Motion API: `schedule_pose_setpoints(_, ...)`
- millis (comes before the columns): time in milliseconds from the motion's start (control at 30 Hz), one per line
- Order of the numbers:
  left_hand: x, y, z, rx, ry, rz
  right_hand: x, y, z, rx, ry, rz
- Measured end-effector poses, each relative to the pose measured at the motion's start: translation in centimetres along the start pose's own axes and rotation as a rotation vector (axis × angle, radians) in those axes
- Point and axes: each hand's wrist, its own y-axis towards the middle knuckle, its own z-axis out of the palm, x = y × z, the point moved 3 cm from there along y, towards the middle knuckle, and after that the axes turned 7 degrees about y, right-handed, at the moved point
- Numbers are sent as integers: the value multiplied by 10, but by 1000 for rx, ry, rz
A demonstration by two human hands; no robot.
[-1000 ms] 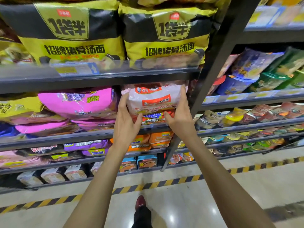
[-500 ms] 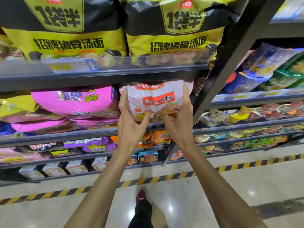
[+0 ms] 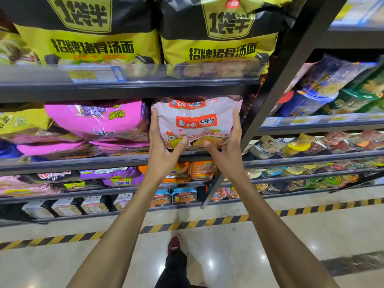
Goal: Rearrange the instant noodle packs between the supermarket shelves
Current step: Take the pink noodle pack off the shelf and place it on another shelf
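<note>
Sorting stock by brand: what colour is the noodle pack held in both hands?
Pale pink noodle pack with orange-red label bands, clearest in the head view.

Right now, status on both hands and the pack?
Left hand and right hand grip the white noodle pack by its sides. Pack at shelf lip, beside pink packs. Nothing blocking.

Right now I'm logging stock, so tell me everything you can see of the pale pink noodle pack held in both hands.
The pale pink noodle pack is a soft, glossy plastic multipack with two orange label bands of white and dark lettering and a cartoon chicken by a food picture at its lower edge. It stands roughly upright, facing outward, on the second shelf, right of the magenta packs and beside the dark upright post. The left hand and right hand clasp its sides, thumbs across the lower front.
</note>
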Motion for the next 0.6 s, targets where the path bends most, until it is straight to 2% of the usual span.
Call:
schedule_pose_setpoints(233, -23, -25, -8, -82, -81, -63, 15, -25, -13, -37, 149, 22)
schedule_pose_setpoints(367, -30, -33, -11, -63, -71, -72, 18, -39, -18, -14, 203, 64)
schedule_pose_setpoints(600, -44, -60, -10, -82, -42, -56, 22, -58, -29, 15, 58, 119)
